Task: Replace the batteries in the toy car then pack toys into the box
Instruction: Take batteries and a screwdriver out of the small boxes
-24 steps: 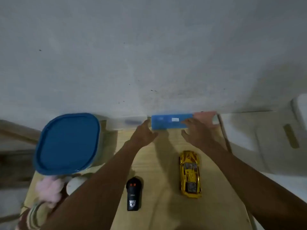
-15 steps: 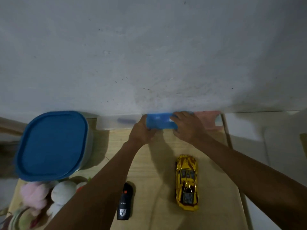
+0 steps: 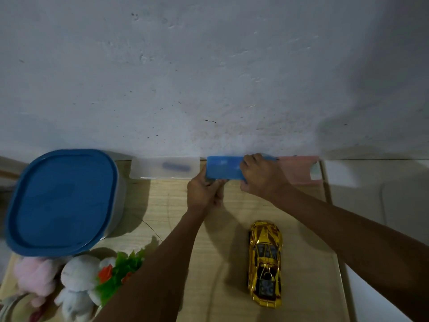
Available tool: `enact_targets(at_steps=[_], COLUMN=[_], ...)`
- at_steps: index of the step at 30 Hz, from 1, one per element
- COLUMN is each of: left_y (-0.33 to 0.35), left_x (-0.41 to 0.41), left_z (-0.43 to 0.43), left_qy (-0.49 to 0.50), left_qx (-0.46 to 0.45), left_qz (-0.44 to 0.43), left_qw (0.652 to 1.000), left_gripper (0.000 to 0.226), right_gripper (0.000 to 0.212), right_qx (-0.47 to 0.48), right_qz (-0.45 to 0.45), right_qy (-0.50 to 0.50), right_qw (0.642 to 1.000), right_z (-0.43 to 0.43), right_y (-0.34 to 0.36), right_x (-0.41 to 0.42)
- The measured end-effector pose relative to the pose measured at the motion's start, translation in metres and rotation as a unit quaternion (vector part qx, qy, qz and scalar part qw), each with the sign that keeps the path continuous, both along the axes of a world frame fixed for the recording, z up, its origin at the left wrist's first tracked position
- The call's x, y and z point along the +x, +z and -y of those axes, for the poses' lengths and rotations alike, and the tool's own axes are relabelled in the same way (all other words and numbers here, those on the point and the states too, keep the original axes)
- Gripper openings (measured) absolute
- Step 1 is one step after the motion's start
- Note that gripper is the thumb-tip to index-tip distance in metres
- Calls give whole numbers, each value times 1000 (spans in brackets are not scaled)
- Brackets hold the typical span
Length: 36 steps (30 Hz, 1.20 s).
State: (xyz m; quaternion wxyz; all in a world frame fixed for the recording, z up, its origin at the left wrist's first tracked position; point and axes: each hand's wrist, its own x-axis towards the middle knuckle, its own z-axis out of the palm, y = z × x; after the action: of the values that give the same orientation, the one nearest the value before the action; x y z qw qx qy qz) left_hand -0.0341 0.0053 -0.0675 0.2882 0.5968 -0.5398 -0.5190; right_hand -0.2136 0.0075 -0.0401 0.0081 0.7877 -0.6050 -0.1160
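Now both hands (image 3: 234,182) gripping blue case (image 3: 222,168).

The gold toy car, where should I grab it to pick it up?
Grab the gold toy car around its middle, coming down from above with fingers on the two long sides. It lies flat on the wooden table, nose toward the wall, with nothing close beside it, and its sides look narrow enough to pinch.

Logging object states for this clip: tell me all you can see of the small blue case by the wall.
The blue case is a flat, translucent plastic oblong lying lengthwise against the wall, between a clear case and a pink case. The left hand grips its near-left corner; the right hand covers its right end. Contents cannot be seen.
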Motion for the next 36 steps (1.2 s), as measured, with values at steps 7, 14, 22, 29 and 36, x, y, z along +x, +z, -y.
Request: enact_targets(at_steps=[7, 14, 22, 29, 36], left_y=[0, -1, -1, 0, -3], left_x=[-1, -1, -1, 1, 0], left_z=[-3, -5, -8, -9, -4], left_qy=[14, 11, 22, 10, 5], left_qx=[-1, 2, -2, -18, -21], left_qz=[-13, -17, -21, 5, 62], left_qw=[1000, 1000, 1000, 1000, 998], left_gripper=[18, 24, 12, 38, 37], right_gripper=[32, 29, 37, 23, 25], right_qx=[-10, -13, 51, -214, -251], right_qz=[-11, -4, 21, 236, 342], right_qy=[17, 18, 16, -17, -227], right_qw=[1000, 1000, 998, 948, 877], right_z=[3, 7, 15, 7, -12], right_y=[3, 11, 30, 26, 12], right_x=[4, 2, -8, -31, -18])
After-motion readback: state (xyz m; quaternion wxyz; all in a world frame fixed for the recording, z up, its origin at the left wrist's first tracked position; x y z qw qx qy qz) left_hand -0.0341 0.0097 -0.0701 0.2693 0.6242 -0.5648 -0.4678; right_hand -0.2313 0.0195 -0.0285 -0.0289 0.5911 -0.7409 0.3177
